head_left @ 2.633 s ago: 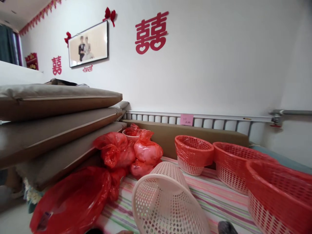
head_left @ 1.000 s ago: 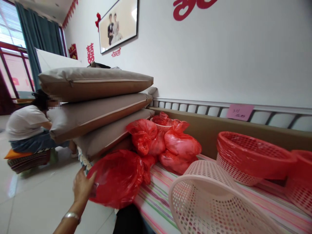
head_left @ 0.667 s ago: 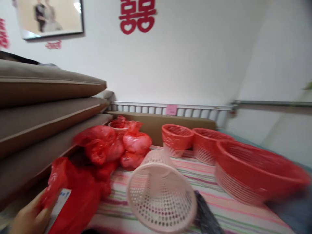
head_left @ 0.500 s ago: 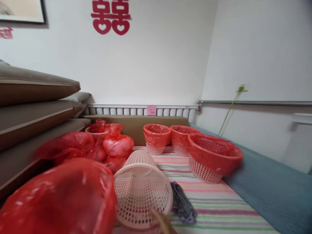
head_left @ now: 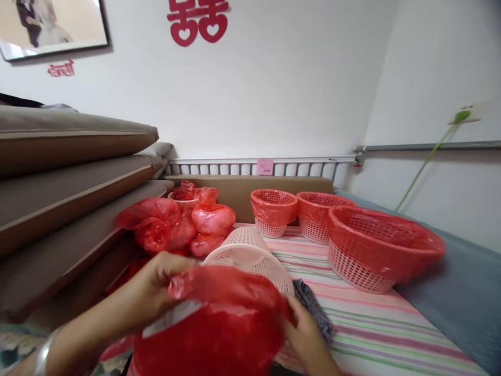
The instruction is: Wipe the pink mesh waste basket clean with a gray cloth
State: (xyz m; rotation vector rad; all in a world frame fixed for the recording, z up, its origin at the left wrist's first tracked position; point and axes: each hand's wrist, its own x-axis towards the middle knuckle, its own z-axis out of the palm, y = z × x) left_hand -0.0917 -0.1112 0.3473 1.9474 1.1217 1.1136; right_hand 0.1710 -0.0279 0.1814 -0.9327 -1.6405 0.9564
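A red plastic bag (head_left: 219, 329) is spread between my hands at the bottom centre. My left hand (head_left: 166, 282) grips its upper left edge, fingers closed, with a silver bangle on the wrist. On the bag's right side, my right hand (head_left: 307, 329) is closed on the film, partly smeared by motion. Something whitish shows at the bag's left, too blurred to name. Just behind the bag, a pale pink perforated plastic basket (head_left: 250, 239) lies on its side, its mouth partly hidden. To its right is a crumpled dark grey cloth (head_left: 315, 310).
Several pink baskets with red bags over their rims, including a large one (head_left: 360, 266), stand right and back on a striped sheet (head_left: 376, 324). Filled red bags (head_left: 213, 216) are heaped left of centre. Stacked brown cushions (head_left: 78, 180) border the left; a radiator (head_left: 235, 168) runs behind.
Both hands have come into view on the red bag, which has moved from the lower left to the bottom centre. The camera view has shifted left, so the surroundings appear farther right.
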